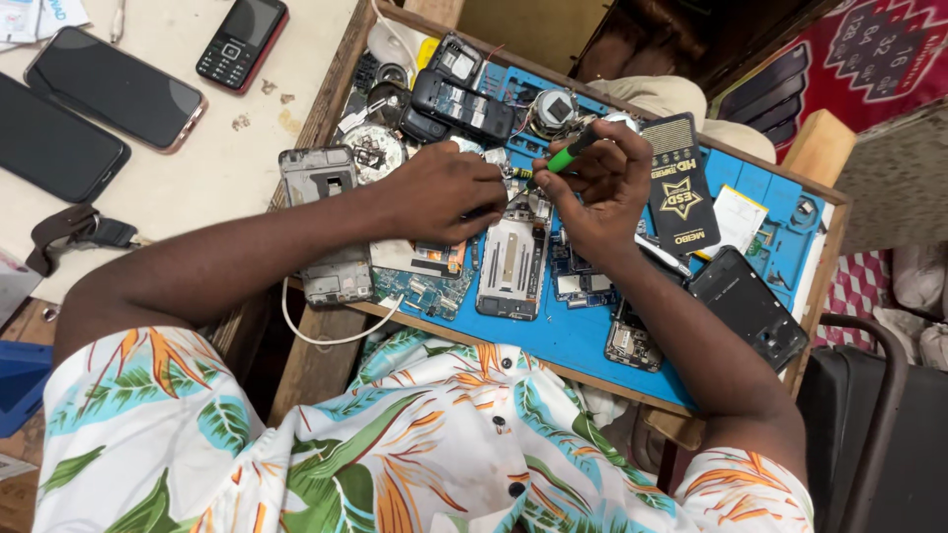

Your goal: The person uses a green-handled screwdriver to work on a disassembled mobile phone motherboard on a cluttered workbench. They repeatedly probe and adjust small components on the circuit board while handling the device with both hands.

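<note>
My right hand (602, 183) grips a green-handled screwdriver (571, 154), its tip pointing down toward the top of an opened phone (512, 265) on a blue work mat (563, 336). My left hand (444, 188) presses its fingers on the upper end of that phone, steadying it; whether it pinches a small part I cannot tell. Bare circuit boards (430, 281) and phone frames lie around the phone.
A black antistatic brush (679, 188) lies right of my right hand. A black back cover (749, 308) rests at the mat's right. A grey phone chassis (326, 227) sits left. Two smartphones (114, 89) and a keypad phone (242, 39) lie on the table at upper left.
</note>
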